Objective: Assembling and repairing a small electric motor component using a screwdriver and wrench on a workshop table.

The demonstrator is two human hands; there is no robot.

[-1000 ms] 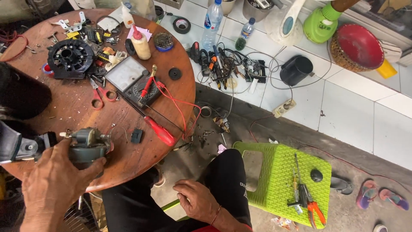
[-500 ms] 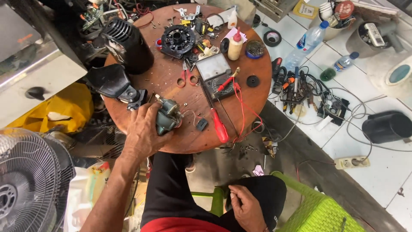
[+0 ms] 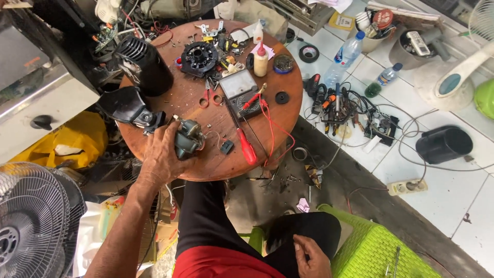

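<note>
My left hand (image 3: 163,154) grips a grey-green fan motor (image 3: 188,138) at the near left edge of a round wooden table (image 3: 206,103). Thin wires run from the motor to a small black part (image 3: 227,146). Just right of it lies a red-handled screwdriver (image 3: 247,145). A multimeter (image 3: 241,88) with red and black leads sits in the middle of the table. My right hand (image 3: 310,257) rests on my knee, fingers loosely apart, holding nothing.
A black fan housing (image 3: 144,64) and a black round fan part (image 3: 199,57) stand at the table's far side, with a glue bottle (image 3: 261,61). A fan guard (image 3: 31,221) is at left, a green plastic stool (image 3: 381,255) at right. Tools, bottles and cables litter the tiled floor.
The view has swung left and steadied over the table. My left hand keeps hold of the motor at the table edge. My right hand stays on my knee.
</note>
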